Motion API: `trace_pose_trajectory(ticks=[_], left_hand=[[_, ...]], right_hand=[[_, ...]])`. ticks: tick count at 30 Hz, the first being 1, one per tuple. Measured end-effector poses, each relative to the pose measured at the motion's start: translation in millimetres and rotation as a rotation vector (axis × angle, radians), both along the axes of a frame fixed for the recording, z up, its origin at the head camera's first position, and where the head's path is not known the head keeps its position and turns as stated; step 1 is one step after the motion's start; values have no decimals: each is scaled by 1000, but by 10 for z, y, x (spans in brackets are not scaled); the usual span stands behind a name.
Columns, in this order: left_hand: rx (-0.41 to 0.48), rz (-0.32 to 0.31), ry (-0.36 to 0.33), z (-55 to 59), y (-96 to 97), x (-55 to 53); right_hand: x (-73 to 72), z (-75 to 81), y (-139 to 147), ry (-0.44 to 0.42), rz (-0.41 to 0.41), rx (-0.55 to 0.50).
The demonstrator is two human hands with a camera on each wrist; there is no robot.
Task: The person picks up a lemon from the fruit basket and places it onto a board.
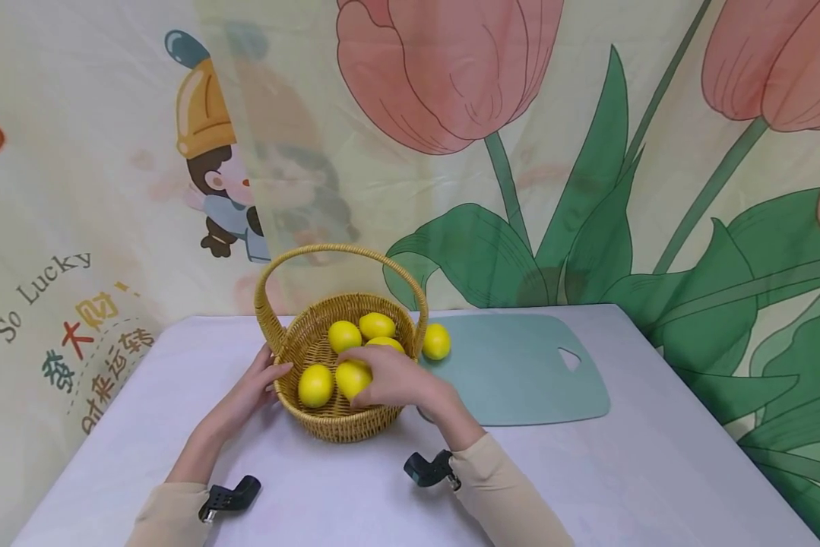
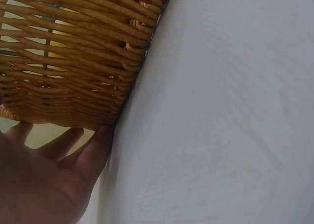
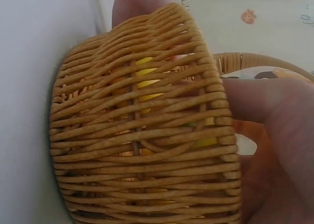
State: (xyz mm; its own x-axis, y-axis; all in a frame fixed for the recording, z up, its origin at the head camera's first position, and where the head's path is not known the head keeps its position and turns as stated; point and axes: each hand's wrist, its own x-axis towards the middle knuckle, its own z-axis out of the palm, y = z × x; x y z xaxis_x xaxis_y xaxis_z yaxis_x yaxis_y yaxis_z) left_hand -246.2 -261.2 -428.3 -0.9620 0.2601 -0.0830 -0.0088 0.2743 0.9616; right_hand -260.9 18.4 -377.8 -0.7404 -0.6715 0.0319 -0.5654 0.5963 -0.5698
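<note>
A wicker basket point(image 1: 344, 429) with a tall arched handle stands on the table with several yellow lemons in it. My left hand point(image 1: 252, 384) rests against the basket's left side. In the left wrist view, the spread fingers point(image 2: 95, 153) touch the woven wall low down near the tabletop. Reaching over the right rim, my right hand point(image 1: 396, 378) holds a lemon point(image 1: 353, 380) between thumb and fingers inside the basket. To the left of it lies another lemon point(image 1: 316, 385). The right wrist view shows mostly basket weave point(image 3: 147, 135), which hides much of the grip.
Right of the basket lies a pale green cutting board point(image 1: 519, 372) with a hole near its right end. One lemon point(image 1: 437, 342) sits at its left end, close to the basket handle. A white cloth covers the table point(image 1: 355, 494), and a printed curtain point(image 1: 300, 114) hangs behind.
</note>
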Motion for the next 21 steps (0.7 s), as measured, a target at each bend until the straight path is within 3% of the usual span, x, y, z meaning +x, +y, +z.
trace_pose_trajectory(ticks=[21], left_hand=[[5,21,-29,4,-9,-17]], right_hand=[[53,285,341,31,-52,-55]])
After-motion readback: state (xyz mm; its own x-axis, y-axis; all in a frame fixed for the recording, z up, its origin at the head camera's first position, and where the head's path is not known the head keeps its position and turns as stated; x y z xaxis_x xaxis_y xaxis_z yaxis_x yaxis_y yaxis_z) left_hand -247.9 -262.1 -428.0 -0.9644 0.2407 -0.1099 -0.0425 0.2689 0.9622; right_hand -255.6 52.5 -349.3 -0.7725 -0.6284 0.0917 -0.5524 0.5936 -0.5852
